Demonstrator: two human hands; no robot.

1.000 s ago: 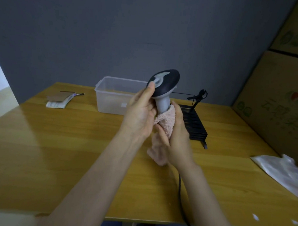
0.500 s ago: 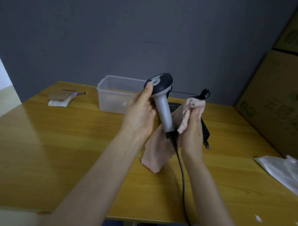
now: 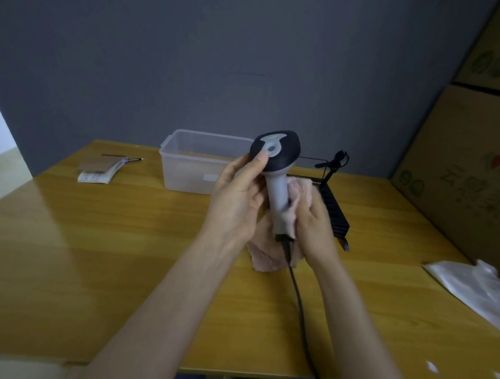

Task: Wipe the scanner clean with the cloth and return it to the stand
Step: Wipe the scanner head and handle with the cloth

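The scanner [image 3: 277, 173] has a black head and a grey handle and stands upright above the table's middle. My left hand [image 3: 238, 199] grips it at the head, thumb on the black top. My right hand [image 3: 313, 220] presses the pink cloth [image 3: 295, 197] around the right side of the handle; the cloth's loose end hangs below both hands. The scanner's black cable [image 3: 298, 294] runs down toward the table's near edge. The black stand [image 3: 335, 213], with its thin upright arm, lies behind my right hand and is partly hidden.
A clear plastic bin [image 3: 198, 161] stands behind the hands at the wall. A paper stack with a pen [image 3: 100, 170] lies at the far left. A white plastic bag [image 3: 473, 288] lies at the right, cardboard boxes [image 3: 470, 176] beyond it.
My right hand came back from the raised, spread cloth and closed it around the handle again. The scanner head turned so its top faces me.
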